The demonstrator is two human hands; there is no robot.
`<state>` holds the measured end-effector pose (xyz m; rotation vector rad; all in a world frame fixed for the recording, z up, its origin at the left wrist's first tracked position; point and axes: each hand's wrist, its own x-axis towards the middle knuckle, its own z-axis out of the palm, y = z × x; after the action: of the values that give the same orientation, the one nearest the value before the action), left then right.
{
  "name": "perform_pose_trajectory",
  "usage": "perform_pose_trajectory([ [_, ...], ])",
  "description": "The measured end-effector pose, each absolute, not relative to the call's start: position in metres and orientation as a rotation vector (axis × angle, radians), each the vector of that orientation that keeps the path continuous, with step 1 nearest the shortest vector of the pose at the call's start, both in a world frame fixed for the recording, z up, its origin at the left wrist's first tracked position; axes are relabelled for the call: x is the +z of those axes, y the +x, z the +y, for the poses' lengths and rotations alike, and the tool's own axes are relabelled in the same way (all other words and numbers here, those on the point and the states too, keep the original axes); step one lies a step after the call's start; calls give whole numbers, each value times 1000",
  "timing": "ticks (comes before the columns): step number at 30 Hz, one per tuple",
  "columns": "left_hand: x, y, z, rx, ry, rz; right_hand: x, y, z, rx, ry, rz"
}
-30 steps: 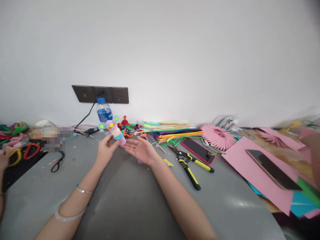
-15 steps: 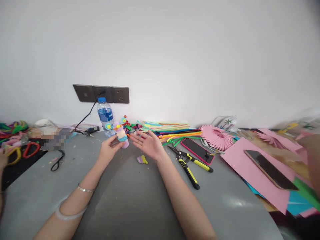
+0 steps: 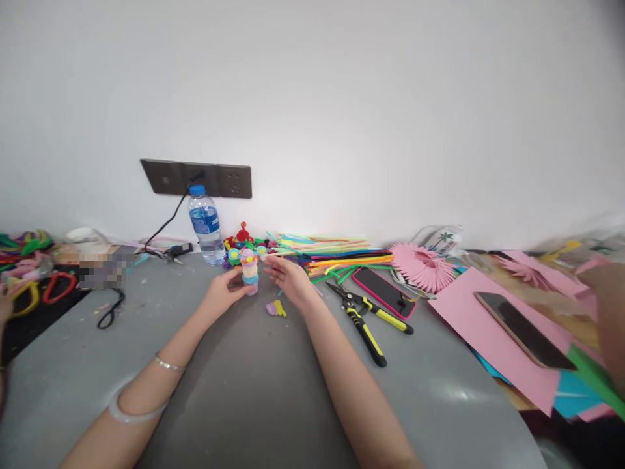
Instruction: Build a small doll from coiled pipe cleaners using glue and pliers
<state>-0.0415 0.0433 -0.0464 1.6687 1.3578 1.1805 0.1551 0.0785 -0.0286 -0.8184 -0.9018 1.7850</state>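
My left hand (image 3: 225,290) is closed round the base of a small pipe-cleaner figure (image 3: 249,270) with pink, cream and blue coils, held upright on the grey table (image 3: 254,391). My right hand (image 3: 291,279) is just right of the figure, fingers half spread and reaching toward its top; I cannot tell if they touch it. Small purple and yellow pipe-cleaner scraps (image 3: 276,308) lie on the table below my right hand.
A water bottle (image 3: 206,225) stands by the wall under a dark socket strip (image 3: 195,178). Coloured pipe cleaners (image 3: 332,255), yellow-handled pliers (image 3: 364,322), a pink-cased phone (image 3: 381,290), pink paper fans (image 3: 424,266), pink paper (image 3: 493,332) and another phone (image 3: 525,329) lie right. Scissors (image 3: 110,311) lie left.
My left hand carried the figure to the right and set it upright on the table. My right hand turned from palm-up to reaching at the figure's top.
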Motion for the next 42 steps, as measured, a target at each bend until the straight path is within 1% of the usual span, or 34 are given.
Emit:
perform_pose_trajectory([
  [6, -42, -42, 41, 1197, 1578, 1298, -34, 150, 71, 1745, -815, -1202],
  [11, -40, -43, 40, 1204, 1518, 1265, -41, 145, 72, 1677, -726, -1396],
  [20, -37, -46, 40, 1196, 1534, 1235, -45, 146, 75, 1532, -745, -1512],
  [37, -38, -53, 43, 1069, 1641, 1266, -43, 146, 72, 1584, -706, -1490],
  [42, -36, -52, 41, 1089, 1635, 1229, -40, 144, 71, 1576, -684, -1526],
])
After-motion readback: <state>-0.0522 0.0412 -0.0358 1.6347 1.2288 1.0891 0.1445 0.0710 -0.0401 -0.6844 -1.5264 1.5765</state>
